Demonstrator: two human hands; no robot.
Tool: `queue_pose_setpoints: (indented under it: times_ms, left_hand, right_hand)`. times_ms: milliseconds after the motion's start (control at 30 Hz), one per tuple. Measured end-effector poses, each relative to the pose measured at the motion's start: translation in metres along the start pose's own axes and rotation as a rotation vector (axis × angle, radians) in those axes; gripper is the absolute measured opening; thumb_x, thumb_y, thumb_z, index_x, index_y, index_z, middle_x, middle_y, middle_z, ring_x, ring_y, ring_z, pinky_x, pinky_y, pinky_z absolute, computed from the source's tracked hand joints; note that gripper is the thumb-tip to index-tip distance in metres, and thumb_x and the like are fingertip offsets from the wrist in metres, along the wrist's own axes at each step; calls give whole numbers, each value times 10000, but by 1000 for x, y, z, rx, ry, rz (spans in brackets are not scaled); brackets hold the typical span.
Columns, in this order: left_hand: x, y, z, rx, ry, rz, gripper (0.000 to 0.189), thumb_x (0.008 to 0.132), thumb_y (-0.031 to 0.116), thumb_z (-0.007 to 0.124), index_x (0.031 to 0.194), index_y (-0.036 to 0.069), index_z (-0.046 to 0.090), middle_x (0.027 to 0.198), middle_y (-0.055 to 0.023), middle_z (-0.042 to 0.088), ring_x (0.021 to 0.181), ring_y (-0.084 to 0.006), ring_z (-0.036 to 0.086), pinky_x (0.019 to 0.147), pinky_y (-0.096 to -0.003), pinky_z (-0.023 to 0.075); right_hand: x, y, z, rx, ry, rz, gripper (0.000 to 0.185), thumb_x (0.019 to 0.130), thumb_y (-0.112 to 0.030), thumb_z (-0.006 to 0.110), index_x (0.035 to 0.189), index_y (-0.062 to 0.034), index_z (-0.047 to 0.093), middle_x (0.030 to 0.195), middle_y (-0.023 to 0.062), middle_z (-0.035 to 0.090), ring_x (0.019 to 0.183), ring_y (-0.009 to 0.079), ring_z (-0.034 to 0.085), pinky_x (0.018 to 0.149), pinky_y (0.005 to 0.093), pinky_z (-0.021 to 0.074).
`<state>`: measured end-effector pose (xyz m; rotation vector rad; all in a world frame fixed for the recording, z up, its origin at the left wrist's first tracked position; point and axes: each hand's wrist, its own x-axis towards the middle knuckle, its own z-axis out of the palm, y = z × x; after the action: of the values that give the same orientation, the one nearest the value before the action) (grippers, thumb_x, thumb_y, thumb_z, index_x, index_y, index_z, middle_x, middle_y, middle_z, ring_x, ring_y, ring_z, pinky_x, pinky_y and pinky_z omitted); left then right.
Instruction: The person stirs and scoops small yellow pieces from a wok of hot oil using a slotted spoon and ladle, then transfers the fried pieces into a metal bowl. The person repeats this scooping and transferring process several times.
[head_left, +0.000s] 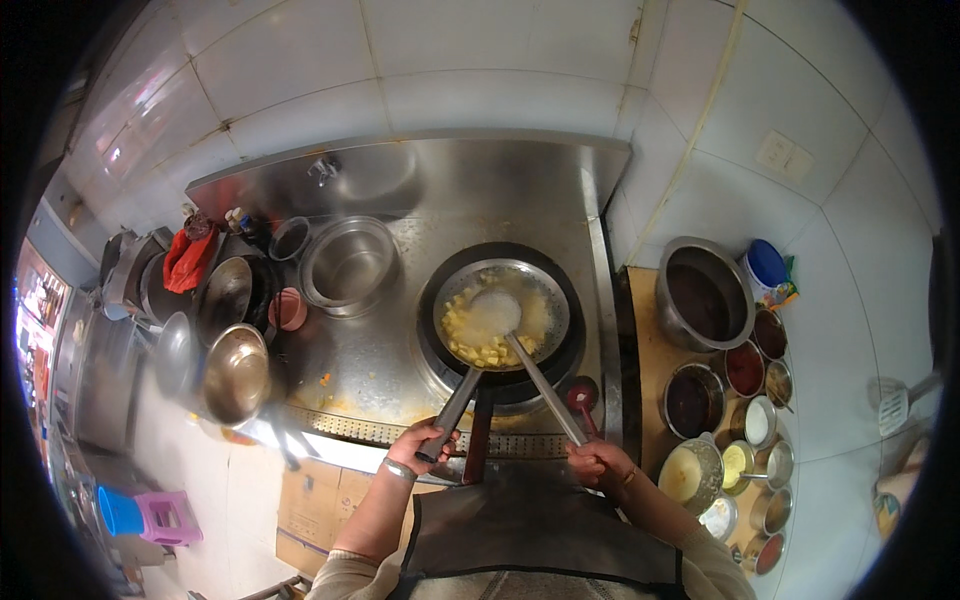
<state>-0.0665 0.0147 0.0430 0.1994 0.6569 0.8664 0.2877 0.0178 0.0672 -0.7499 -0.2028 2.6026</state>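
A dark wok (426, 315) sits on the steel stove, its wooden handle (478, 442) pointing towards me. Inside it lies a perforated metal strainer (559, 300) with yellowish food cubes (480, 351) in cloudy liquid. My left hand (431, 446) is closed around the strainer's handle (459, 409). With my right hand (600, 463) I grip the long handle of a metal ladle (546, 386), whose bowl rests among the cubes. A red spoon (583, 397) lies right of the wok, near the ladle's handle.
Left on the steel counter are a large metal pot (351, 266), a pink cup (289, 309), stacked pans (229, 292) and a metal bowl (236, 375). At right, a deep pot (705, 292) and several seasoning containers (694, 401) crowd a shelf. A tap (322, 172) projects from the backsplash.
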Motion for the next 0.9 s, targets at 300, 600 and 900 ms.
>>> queue_pose_setpoints:
  times_ms: [300,600,900]
  left_hand:
    - [32,-1,-3,-134,-193,-154,430,753,93,489,1157,-13,390,809,-48,447,583,-100,428,508,-247,408]
    - [32,-10,-5,-21,-224,-73,428,741,83,535,1145,37,398,771,-51,453,561,-116,439,489,-259,397]
    - [14,-11,3,-30,-334,-63,423,737,52,542,1137,59,404,743,-70,460,551,-140,473,484,-269,424]
  right_hand:
    - [-34,2,33,-625,273,-261,107,783,-146,542,804,-81,460,571,5,435,448,102,433,405,221,351]
    - [-41,0,39,-839,295,-379,105,787,-105,522,798,-44,437,585,34,474,446,120,480,395,244,399]
    - [-47,5,41,-1035,506,-460,150,792,-125,541,821,-27,430,576,40,488,450,132,514,421,268,419]
